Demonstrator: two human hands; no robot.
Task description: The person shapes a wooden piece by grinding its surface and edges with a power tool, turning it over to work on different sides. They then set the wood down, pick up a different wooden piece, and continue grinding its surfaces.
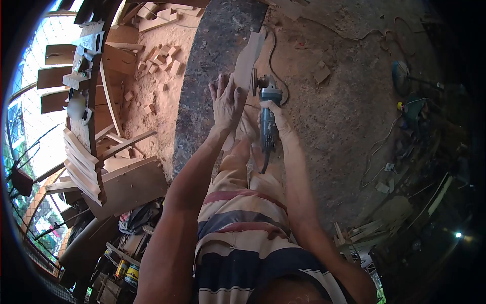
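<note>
Looking straight down past a striped shirt [248,238], red, navy and cream bands, filling the bottom middle. Beyond that, got a dirt floor [344,111] taking up most of the right half, dusty and littered with scraps. Next to it on the left, a long dark slab [212,55] running away from the body, with reddish sawdust [152,96] spread along its left side. Further left, a stack of curved slats [81,167], plus a wide flat plank [134,185] lying just beside them.

Now the main bit: a pale curved board [248,55] lying where slab meets floor, straight ahead of the body, narrow end pointing away. Up against its right edge, an angle grinder [270,93], blue-grey body, disc end touching the board.

Left hand [226,101] spread wide, fingers fanned, pressed flat on the near part of the board. Right hand [276,115] wrapped tight round the grinder body, just right of the left one.

Black cord [270,58] looping off beside the board's far end. Smallest stuff: a scatter of offcut blocks [163,58] in the sawdust, well apart from both hands. Can't tell whether the disc is spinning.
</note>
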